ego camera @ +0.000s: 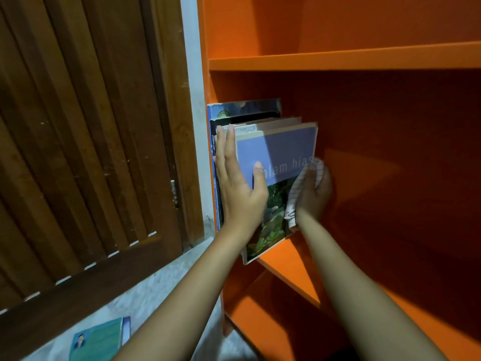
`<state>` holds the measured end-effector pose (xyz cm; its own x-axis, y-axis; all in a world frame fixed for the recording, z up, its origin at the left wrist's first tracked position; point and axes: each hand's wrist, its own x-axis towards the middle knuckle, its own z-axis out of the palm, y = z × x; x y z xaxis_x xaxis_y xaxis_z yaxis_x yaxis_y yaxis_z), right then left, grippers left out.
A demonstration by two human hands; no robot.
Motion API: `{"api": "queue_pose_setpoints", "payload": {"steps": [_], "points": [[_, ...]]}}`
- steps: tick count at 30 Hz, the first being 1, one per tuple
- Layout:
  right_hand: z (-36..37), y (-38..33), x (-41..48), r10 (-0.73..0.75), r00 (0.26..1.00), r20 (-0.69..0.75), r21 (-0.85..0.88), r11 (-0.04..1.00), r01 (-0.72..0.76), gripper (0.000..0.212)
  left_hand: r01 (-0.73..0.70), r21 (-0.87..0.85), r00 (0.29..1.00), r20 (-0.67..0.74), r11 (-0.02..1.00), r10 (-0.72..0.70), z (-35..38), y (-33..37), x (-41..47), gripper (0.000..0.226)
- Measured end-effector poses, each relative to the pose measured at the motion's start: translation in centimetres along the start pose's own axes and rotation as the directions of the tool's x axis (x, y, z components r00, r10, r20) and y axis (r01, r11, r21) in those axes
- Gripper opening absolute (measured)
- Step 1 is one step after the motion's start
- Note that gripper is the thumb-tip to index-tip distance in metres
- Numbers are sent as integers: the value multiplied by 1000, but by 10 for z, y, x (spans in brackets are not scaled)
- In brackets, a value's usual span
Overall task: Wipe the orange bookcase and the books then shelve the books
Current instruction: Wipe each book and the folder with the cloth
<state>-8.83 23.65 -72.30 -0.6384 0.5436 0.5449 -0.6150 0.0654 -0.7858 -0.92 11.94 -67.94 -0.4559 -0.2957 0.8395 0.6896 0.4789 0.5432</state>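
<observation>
The orange bookcase (338, 58) fills the right of the view. Several books (244, 110) stand upright at the left end of its middle shelf. The nearest one, a purple-covered book (283, 147) with a garden photo, leans out over the shelf's front edge. My left hand (239, 183) lies against the books' front edges with fingers straight and the thumb on the purple cover. My right hand (315, 194) grips a checked cloth (294, 196) bunched against the right edge of that cover.
A dark wooden slatted door (86, 142) stands to the left of the bookcase. A teal book (99, 340) lies on the pale floor at the bottom left. The shelf to the right of the books and the shelf above hold nothing.
</observation>
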Motion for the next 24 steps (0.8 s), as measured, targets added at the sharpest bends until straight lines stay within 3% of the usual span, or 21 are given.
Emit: {"api": "queue_pose_setpoints", "payload": {"steps": [6, 12, 17, 24], "points": [[0, 2, -1, -18, 1000, 18, 31, 999, 18, 34, -38, 5, 999, 9, 999, 38, 0, -4, 0, 68], [-9, 5, 4, -35, 999, -26, -70, 997, 33, 29, -42, 18, 999, 12, 999, 41, -1, -3, -2, 66], [-25, -3, 8, -96, 992, -78, -241, 968, 75, 45, -31, 19, 999, 15, 999, 31, -2, -2, 0, 64], [-36, -29, 6, -100, 991, -90, -281, 957, 71, 48, 15, 8, 999, 28, 1000, -16, -6, 3, -2, 62]]}}
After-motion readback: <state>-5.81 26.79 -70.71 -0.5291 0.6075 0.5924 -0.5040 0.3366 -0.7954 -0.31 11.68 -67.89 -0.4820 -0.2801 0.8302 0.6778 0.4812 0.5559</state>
